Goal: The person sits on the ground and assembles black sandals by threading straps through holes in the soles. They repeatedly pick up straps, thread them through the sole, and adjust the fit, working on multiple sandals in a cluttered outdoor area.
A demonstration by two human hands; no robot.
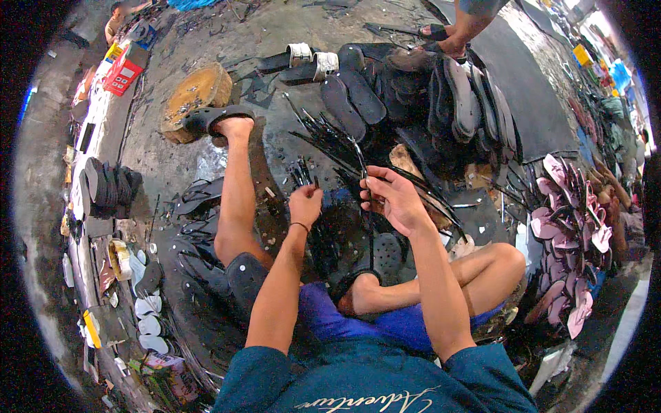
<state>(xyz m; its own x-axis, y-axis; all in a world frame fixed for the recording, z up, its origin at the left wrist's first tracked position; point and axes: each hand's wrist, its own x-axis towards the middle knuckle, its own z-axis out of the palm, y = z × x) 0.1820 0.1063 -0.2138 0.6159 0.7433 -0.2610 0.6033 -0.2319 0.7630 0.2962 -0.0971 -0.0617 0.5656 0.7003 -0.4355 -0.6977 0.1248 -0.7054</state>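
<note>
- Floor [258, 31]: grey, littered with black scraps, stretching out ahead of the person.
- Sole pile [403, 89]: dark soles ahead and to the right, some lying flat, others standing on edge in a row; another person's leg [474, 22] shows just beyond.
- Pink sandals [547, 227]: heaped at the person's right, with dark ones mixed in.
- Strips [327, 134]: black, thin and glossy, fanned out ahead of the 2 hands, between the wood block and the sole pile.
- Wood block [196, 93]: round, ahead and to the left; the person's left foot, in a black clog [203, 120], is at its near edge.
- Red box [124, 72]: far left, upright.
- Right hand [394, 199]: thumb and fingers pinched on 1 black strip.
- Left hand [304, 205]: fingers curled in, just beside more dark strips; whether it grips any, I cannot tell.
- Black strip [372, 237]: in the right hand, running roughly upright above and below the fingers.
</note>
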